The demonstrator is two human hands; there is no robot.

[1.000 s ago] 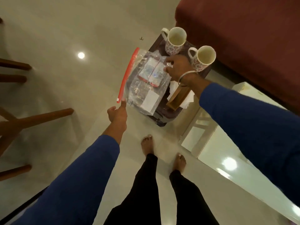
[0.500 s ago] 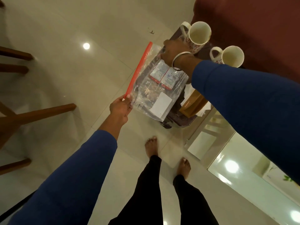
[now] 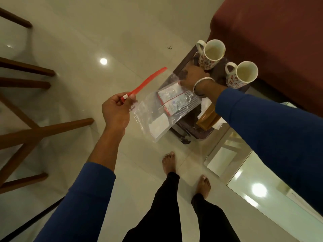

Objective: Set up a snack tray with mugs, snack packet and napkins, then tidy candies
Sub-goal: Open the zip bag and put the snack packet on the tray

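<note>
**A:** Above the pale tiled floor (image 3: 73,41), what differs from the frame half a second before?

**B:** The red zip strip (image 3: 146,81) now stands clear of the clear zip bag (image 3: 162,109): before, it ran along the bag's left edge as one line; now its far end points up and away while the bag's mouth sags beneath it. The left hand (image 3: 116,110) has risen and turned, pinching the strip's near end, where a small white slider tab (image 3: 125,97) shows between thumb and fingers. The right hand (image 3: 193,76) has dropped lower and sits just below the nearer of the two mugs, its fingers closed on the bag's far upper corner. A metal bangle (image 3: 201,84) circles that wrist.

**A:** What do the containers hold?

**B:** The bag, stretched between the two hands, holds two small red-edged packets (image 3: 172,100) side by side and a white card (image 3: 160,124) lower down. It hangs over the left part of the dark brown tray (image 3: 188,130). On the tray's far side stand two white floral mugs, one at the rear (image 3: 212,54) and one to its right (image 3: 242,74), both upright; their pale insides show no clear contents. At the tray's right edge lie white napkins (image 3: 205,106) with a tan snack packet (image 3: 208,119) on them, partly hidden by the blue sleeve (image 3: 262,123).

**A:** And the surroundings?

**B:** A maroon sofa (image 3: 271,32) lies beyond the tray, wooden chair legs (image 3: 43,130) at left, a glass-topped table (image 3: 271,198) at lower right, and bare feet (image 3: 168,161) below.
</note>
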